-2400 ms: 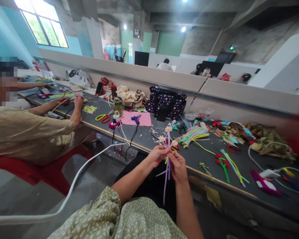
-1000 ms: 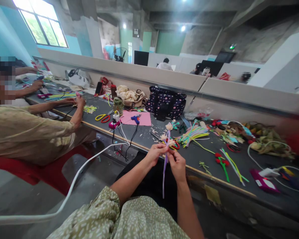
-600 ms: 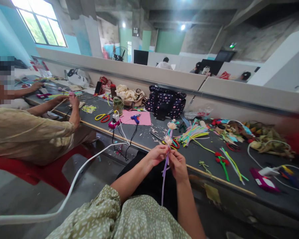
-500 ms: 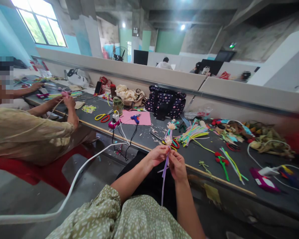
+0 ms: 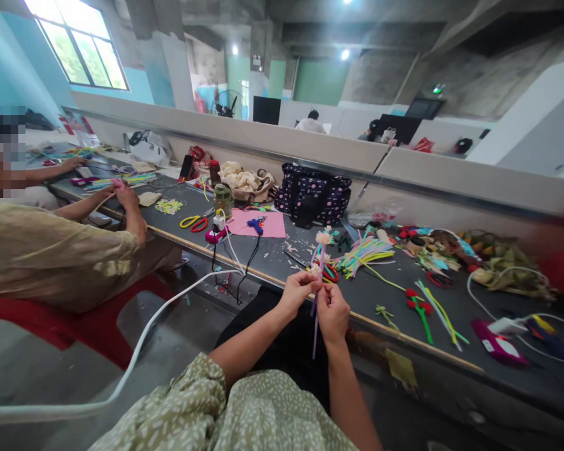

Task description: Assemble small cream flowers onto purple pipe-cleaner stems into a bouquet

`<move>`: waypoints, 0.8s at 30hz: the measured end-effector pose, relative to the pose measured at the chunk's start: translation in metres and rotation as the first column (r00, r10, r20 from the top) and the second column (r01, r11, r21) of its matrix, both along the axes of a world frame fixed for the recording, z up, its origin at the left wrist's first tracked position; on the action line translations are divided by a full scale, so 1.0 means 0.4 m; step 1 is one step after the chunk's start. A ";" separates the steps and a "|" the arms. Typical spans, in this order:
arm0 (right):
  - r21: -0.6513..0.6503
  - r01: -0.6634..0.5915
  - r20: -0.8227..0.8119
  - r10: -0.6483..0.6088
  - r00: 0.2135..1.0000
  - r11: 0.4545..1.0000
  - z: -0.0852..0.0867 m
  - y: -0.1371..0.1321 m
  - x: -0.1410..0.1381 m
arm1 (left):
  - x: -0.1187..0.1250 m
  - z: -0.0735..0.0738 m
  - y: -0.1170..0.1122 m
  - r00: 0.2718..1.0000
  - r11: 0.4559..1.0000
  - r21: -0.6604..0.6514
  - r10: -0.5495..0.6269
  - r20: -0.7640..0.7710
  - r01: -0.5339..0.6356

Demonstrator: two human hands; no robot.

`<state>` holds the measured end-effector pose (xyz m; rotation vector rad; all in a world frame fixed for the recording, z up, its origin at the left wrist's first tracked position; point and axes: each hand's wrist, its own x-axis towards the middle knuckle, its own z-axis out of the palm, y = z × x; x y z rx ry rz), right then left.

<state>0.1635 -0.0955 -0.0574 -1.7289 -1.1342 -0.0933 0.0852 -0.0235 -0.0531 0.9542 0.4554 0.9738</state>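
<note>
A pipe-cleaner flower stem with pale peach blossoms and purple stalks stands upright between my hands, over the table's front edge. My left hand pinches the stalk from the left, thumb and fingers closed just below the lowest blossom. Close beside it, my right hand is closed on the same purple stalk, its fingertips nearly touching the left ones. A loose purple end hangs below both hands. Behind the stem lie red-handled scissors, partly covered. A bundle of pastel pipe cleaners is to their right.
A blue glue gun rests on pink paper. Left of it are scissors and a power strip. A dotted bag stands at the back. A red flower lies right. A co-worker sits left.
My right hand has turned and closed more tightly round the stalk. The hanging purple end has shifted right and shows shorter below my hands.
</note>
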 end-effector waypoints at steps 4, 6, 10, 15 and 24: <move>-0.014 0.098 0.222 -0.092 0.971 0.995 -0.021 0.009 -0.010 | 0.007 -0.005 -0.004 0.997 0.997 0.019 0.080 -0.002 -0.080; -0.017 0.109 0.263 -0.101 0.960 0.994 -0.028 0.011 -0.012 | 0.007 -0.005 -0.003 0.995 0.994 0.028 0.103 -0.016 -0.103; -0.050 0.061 0.248 -0.047 0.968 0.997 -0.029 0.006 -0.008 | 0.001 -0.005 0.003 0.991 0.991 0.052 0.128 -0.050 -0.125; -0.078 -0.047 0.073 0.053 0.996 0.996 -0.011 -0.008 0.000 | -0.010 0.004 0.008 0.993 0.991 0.077 0.112 -0.037 -0.109; 0.121 -0.349 -0.435 0.366 0.823 0.929 0.018 -0.016 0.016 | -0.033 0.026 0.013 0.998 0.996 0.079 -0.049 -0.033 0.051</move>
